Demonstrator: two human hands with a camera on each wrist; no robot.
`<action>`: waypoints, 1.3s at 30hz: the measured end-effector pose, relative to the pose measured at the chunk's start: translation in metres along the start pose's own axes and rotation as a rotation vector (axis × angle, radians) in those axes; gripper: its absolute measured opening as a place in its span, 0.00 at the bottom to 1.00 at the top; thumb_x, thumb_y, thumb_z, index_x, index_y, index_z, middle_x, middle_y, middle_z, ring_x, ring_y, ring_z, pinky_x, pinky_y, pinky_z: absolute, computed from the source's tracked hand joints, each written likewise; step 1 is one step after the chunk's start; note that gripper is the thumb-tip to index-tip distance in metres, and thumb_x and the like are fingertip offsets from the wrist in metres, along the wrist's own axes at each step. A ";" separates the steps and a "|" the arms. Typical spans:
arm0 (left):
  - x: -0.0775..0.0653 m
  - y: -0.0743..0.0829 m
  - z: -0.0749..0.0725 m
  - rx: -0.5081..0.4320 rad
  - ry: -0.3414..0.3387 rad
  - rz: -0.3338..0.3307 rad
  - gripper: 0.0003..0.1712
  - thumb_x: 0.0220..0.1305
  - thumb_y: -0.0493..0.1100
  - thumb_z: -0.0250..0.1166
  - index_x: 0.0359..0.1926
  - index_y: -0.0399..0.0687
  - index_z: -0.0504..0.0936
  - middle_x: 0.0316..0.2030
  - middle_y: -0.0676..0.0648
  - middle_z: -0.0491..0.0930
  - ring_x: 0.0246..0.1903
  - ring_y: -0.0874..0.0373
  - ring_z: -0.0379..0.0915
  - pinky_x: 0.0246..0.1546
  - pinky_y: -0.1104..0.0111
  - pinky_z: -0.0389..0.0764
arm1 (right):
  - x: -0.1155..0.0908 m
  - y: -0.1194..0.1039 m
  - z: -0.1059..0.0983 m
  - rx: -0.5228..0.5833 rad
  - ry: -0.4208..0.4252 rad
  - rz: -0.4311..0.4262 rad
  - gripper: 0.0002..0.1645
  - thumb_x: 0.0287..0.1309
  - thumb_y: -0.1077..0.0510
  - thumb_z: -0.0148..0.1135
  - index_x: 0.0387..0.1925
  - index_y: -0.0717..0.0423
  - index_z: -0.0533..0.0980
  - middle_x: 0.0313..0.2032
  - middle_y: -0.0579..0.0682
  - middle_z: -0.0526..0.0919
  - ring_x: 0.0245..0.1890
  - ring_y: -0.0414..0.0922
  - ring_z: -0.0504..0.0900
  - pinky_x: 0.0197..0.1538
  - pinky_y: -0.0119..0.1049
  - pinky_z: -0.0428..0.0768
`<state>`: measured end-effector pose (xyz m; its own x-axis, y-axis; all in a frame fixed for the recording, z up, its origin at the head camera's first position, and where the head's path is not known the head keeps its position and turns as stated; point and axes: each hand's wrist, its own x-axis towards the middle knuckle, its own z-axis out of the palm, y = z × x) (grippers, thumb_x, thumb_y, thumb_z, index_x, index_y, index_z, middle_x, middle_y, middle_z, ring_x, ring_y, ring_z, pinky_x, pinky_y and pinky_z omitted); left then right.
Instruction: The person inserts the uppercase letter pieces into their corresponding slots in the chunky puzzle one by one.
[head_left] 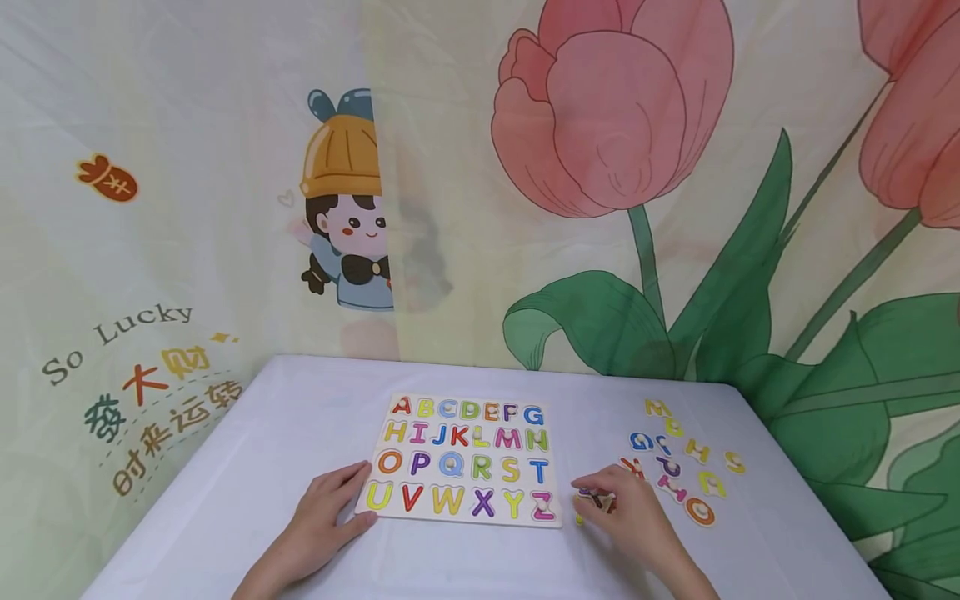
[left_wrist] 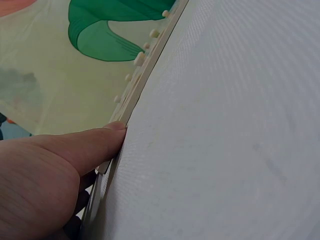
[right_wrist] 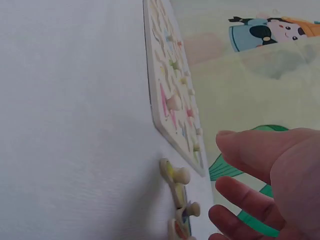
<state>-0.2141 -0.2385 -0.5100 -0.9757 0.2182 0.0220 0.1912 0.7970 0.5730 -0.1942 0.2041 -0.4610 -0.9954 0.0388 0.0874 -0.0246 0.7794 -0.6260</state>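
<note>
A pale wooden alphabet puzzle board (head_left: 450,519), with coloured letters in rows, lies on the white cloth. Knobs stick up from several letters, including the pink Z (right_wrist: 172,102) near its corner. My left hand (head_left: 322,517) rests at the near left corner; its thumb (left_wrist: 100,142) touches the edge, and its other fingers are partly hidden in the left wrist view. My right hand (head_left: 626,508) is over a few knobbed letter pieces just right of the board. Its thumb and fingers are apart, with nothing between them in the right wrist view. A yellowish piece (right_wrist: 169,170) lies below them.
More loose letters lie to the right, among them a yellow M (head_left: 658,407), a blue piece (head_left: 640,442) and an orange O (head_left: 701,512). Behind the table (head_left: 247,467) hangs a printed curtain (head_left: 450,167) with tulips and a cartoon child.
</note>
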 end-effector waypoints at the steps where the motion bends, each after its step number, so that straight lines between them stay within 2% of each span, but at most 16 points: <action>1: 0.000 0.000 0.000 0.001 -0.002 -0.002 0.48 0.69 0.63 0.71 0.81 0.47 0.66 0.79 0.47 0.64 0.77 0.41 0.54 0.74 0.38 0.63 | -0.001 0.002 0.002 -0.011 0.002 0.005 0.11 0.56 0.56 0.82 0.42 0.43 0.91 0.38 0.41 0.85 0.40 0.41 0.79 0.44 0.36 0.83; 4: 0.001 0.001 0.000 0.001 -0.009 -0.014 0.48 0.68 0.62 0.71 0.81 0.47 0.66 0.79 0.48 0.64 0.77 0.42 0.54 0.74 0.38 0.63 | -0.004 0.007 0.006 -0.043 0.016 0.021 0.12 0.54 0.55 0.83 0.42 0.43 0.91 0.38 0.40 0.85 0.41 0.40 0.79 0.49 0.42 0.84; 7: 0.001 0.002 0.000 0.001 -0.012 -0.021 0.49 0.68 0.62 0.71 0.81 0.47 0.66 0.79 0.48 0.64 0.77 0.42 0.54 0.74 0.38 0.63 | -0.004 0.011 0.011 -0.067 0.035 0.034 0.13 0.53 0.54 0.84 0.42 0.43 0.91 0.39 0.42 0.84 0.40 0.41 0.78 0.48 0.44 0.83; 15: 0.001 0.002 -0.002 0.003 -0.009 -0.017 0.48 0.68 0.62 0.71 0.81 0.47 0.66 0.79 0.48 0.64 0.77 0.42 0.54 0.74 0.39 0.63 | -0.006 0.021 0.021 -0.063 0.079 0.051 0.13 0.51 0.54 0.85 0.40 0.45 0.92 0.36 0.42 0.82 0.37 0.42 0.74 0.42 0.36 0.76; 21: 0.000 0.003 -0.001 0.006 -0.006 -0.020 0.48 0.68 0.62 0.71 0.81 0.47 0.66 0.79 0.48 0.64 0.77 0.42 0.54 0.74 0.39 0.63 | -0.007 0.028 0.023 -0.016 0.096 0.080 0.12 0.50 0.55 0.86 0.39 0.47 0.92 0.36 0.43 0.82 0.36 0.42 0.74 0.35 0.29 0.75; 28: -0.001 0.003 -0.002 -0.003 0.000 -0.019 0.48 0.68 0.62 0.72 0.80 0.47 0.67 0.79 0.48 0.64 0.77 0.43 0.54 0.74 0.40 0.63 | -0.006 0.030 0.023 0.007 0.078 0.085 0.09 0.51 0.55 0.86 0.35 0.48 0.93 0.37 0.44 0.81 0.37 0.43 0.73 0.33 0.31 0.73; 34: 0.000 0.001 0.000 0.003 0.002 -0.013 0.48 0.68 0.62 0.71 0.81 0.47 0.67 0.79 0.49 0.64 0.77 0.43 0.54 0.74 0.40 0.63 | -0.007 0.029 0.023 -0.006 0.085 0.060 0.08 0.52 0.55 0.85 0.35 0.47 0.93 0.38 0.43 0.81 0.40 0.43 0.73 0.36 0.33 0.73; 39: 0.000 0.001 0.000 0.008 0.010 -0.013 0.48 0.68 0.62 0.71 0.81 0.47 0.67 0.79 0.48 0.64 0.77 0.42 0.54 0.74 0.39 0.63 | -0.010 0.016 0.023 -0.043 0.111 0.007 0.07 0.53 0.54 0.85 0.35 0.44 0.93 0.39 0.40 0.83 0.46 0.44 0.75 0.47 0.41 0.78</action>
<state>-0.2136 -0.2375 -0.5095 -0.9791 0.2019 0.0223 0.1788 0.8044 0.5666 -0.1871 0.2022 -0.4896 -0.9792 0.1113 0.1696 -0.0113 0.8050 -0.5932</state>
